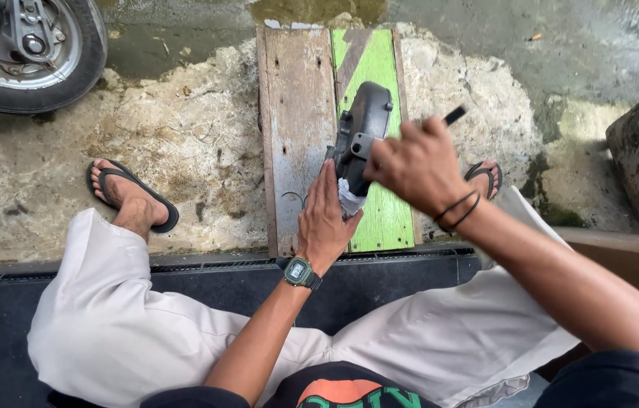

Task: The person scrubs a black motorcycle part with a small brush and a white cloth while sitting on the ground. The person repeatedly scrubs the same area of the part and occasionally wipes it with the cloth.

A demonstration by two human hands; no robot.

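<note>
The person sits on a low step with knees spread in pale trousers, and both hands meet over the boards laid on the ground between the sandalled feet. Nearest is the left hand [324, 221], a digital wristwatch [300, 272] on its wrist; its fingers lie fairly flat and close together, pressing a pale rag [349, 199] against the lower end of the dark metal engine cover [362, 132]. Just right of it and slightly farther out, the right hand [412, 162] is closed around a slim black-handled tool [454, 115], whose end pokes up and to the right past the knuckles; its working tip is hidden. The cover stands on the plank board [297, 113] and the green-painted board [380, 219], its long axis running away from the person, so it stretches forward and up from the left fingertips and lies immediately left of the right hand. Farther off, a scooter wheel [28, 49] rests on the wet concrete at the upper left.
</note>
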